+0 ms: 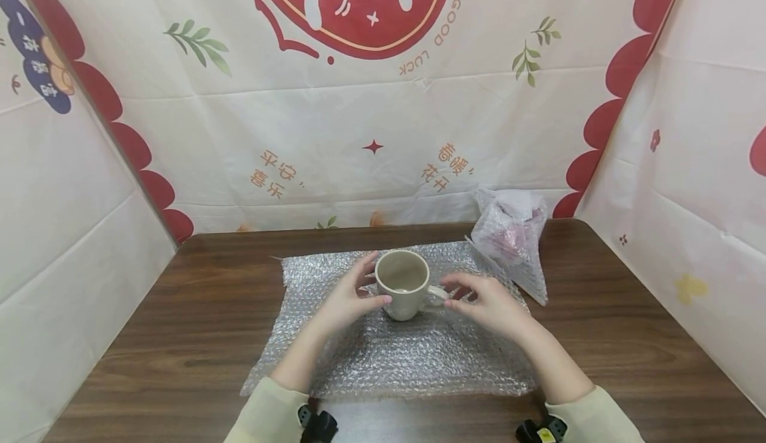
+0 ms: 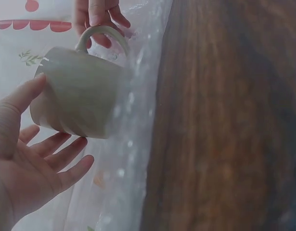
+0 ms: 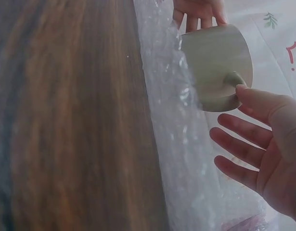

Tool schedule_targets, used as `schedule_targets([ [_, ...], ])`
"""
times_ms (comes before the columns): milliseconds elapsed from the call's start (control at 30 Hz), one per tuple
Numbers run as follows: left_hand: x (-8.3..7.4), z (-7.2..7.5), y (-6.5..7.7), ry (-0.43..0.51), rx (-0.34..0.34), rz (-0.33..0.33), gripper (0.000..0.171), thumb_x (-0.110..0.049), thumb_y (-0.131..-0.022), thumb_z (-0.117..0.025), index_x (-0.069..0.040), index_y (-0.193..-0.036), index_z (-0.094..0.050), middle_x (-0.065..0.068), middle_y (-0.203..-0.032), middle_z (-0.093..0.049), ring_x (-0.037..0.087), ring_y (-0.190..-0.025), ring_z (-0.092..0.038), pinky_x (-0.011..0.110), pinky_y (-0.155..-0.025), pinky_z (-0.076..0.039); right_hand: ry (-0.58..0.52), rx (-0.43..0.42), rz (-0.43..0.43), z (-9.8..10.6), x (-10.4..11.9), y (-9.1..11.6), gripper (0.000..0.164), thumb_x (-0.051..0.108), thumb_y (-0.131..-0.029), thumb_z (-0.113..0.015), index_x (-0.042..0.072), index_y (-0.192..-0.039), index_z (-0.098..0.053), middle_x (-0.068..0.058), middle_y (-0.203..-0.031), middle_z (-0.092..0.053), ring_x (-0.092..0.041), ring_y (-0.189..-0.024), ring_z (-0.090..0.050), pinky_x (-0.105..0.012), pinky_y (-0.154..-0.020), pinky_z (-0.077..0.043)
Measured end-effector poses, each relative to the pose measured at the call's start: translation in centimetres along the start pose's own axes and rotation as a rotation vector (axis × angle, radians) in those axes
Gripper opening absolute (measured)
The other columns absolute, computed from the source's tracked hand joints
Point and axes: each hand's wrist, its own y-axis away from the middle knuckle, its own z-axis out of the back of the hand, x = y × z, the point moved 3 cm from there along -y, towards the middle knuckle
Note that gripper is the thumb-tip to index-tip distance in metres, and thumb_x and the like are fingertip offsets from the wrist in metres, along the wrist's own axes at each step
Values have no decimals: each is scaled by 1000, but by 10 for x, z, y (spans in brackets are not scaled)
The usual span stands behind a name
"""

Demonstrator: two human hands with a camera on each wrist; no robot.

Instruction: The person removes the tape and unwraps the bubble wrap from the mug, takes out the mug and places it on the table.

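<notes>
A pale greenish mug (image 1: 403,290) stands upright on a sheet of bubble wrap (image 1: 431,356), its handle pointing right. My left hand (image 1: 353,300) is spread around the mug's left side. In the left wrist view, the left thumb (image 2: 34,89) touches the mug near its rim, and the other fingers lie nearly straight along its far side. At the handle (image 3: 232,98), my right hand (image 1: 491,303) has its thumb and index finger in a light pinch. The remaining right fingers (image 3: 239,144) are spread apart, off the mug.
A bubble-wrapped package (image 1: 511,243) with something pinkish inside leans at the back right, overlapping the wrap's corner. Beneath everything is a brown wooden table (image 1: 197,336). Printed white cloth (image 1: 335,117) hangs behind and on both sides.
</notes>
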Motion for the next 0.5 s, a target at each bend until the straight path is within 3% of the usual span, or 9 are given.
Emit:
schedule_targets([
  [500, 1, -5, -4, -52, 38, 9, 91, -16, -78, -80, -11, -151, -26, 15, -142, -42, 37, -121, -49, 45, -92, -48, -66, 79, 2, -4, -4, 1, 26, 15, -91, -66, 8, -115, -65, 0, -100, -67, -16, -89, -63, -33, -77, -53],
])
